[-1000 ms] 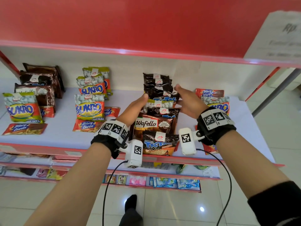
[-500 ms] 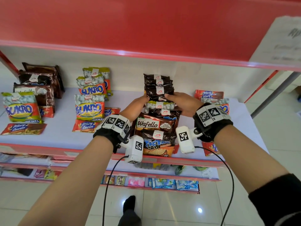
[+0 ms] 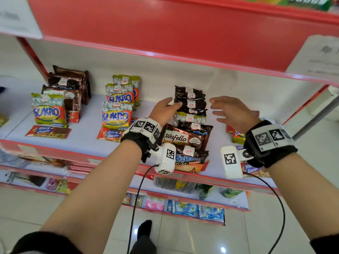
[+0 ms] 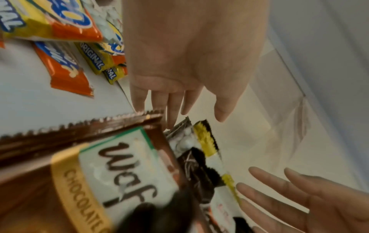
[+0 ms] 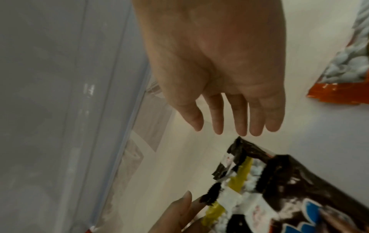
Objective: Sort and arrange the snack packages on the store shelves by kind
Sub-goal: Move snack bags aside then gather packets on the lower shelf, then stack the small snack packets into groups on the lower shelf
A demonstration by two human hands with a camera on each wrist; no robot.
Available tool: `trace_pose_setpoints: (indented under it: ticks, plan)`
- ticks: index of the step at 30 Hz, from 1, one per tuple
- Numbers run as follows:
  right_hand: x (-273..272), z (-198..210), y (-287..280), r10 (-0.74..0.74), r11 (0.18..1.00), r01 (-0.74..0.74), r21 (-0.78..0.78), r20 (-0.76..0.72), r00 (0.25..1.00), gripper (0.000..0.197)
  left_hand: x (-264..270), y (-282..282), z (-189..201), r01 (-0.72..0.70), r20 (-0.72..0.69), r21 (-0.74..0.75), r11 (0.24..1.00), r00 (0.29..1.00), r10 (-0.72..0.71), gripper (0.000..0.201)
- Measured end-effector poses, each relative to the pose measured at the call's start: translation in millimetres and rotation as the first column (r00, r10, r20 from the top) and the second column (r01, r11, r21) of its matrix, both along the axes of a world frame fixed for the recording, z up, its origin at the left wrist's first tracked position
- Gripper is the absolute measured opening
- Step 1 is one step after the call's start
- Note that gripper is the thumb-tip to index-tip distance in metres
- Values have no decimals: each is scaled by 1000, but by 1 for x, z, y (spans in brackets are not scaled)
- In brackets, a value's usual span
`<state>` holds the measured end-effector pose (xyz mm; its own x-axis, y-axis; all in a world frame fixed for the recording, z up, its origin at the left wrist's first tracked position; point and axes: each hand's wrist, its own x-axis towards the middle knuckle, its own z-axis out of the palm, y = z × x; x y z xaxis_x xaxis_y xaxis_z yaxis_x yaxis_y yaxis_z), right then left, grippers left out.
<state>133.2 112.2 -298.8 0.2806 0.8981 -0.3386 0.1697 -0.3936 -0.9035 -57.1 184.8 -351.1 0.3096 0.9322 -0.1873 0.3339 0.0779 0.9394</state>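
Note:
A mixed row of snack packs runs down the middle of the shelf [image 3: 216,143]: dark brown packets [image 3: 189,97] at the back, then a Sukro pack [image 3: 189,118], a Wafello pack [image 3: 183,137] and a Tic Tac pack [image 3: 189,159] at the front edge. My left hand [image 3: 172,104] touches the left side of the dark packets with straight fingers. My right hand [image 3: 213,108] hovers open to their right, clear of them. In the left wrist view, the left hand's fingers [image 4: 173,110] reach past the Wafello pack [image 4: 119,173]. The right wrist view shows the right hand's fingers [image 5: 239,119] spread above the dark packets [image 5: 283,181].
Sukro packs [image 3: 117,114] stand left of the row, with Mary Queen bars [image 3: 110,134] lying in front. More Sukro [image 3: 48,111] and brown packs [image 3: 69,83] fill the far left. Packs [image 3: 238,138] lie behind my right wrist. A red upper shelf [image 3: 183,33] overhangs.
My right hand has let go of the packs and drawn off to the right, fingers spread. My left hand has slid back to the side of the dark packets.

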Motion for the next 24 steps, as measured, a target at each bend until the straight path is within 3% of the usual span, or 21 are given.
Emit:
trace_pose_setpoints:
  ticks: [7, 12, 16, 21, 24]
  plan:
    - [-47, 42, -14, 109, 970, -101, 222, -21, 994, 14, -60, -5, 19, -27, 76, 143, 989, 997, 16, 37]
    - [-112, 45, -10, 158, 935, -137, 327, -40, 987, 19, -129, -4, 29, -115, 169, 234, 965, 983, 76, 28]
    - [-177, 25, 3, 187, 918, -158, 365, -46, 981, 20, -196, 0, 30, -174, 154, 297, 939, 979, 133, 25]
    - [-266, -28, 24, 221, 909, -197, 367, -26, 975, 37, -282, 7, 9, -358, 89, 330, 873, 933, 349, 26]
    - [-317, -57, 40, 234, 922, -218, 319, -11, 972, 34, -333, 20, -2, -435, 97, 361, 825, 897, 431, 20]
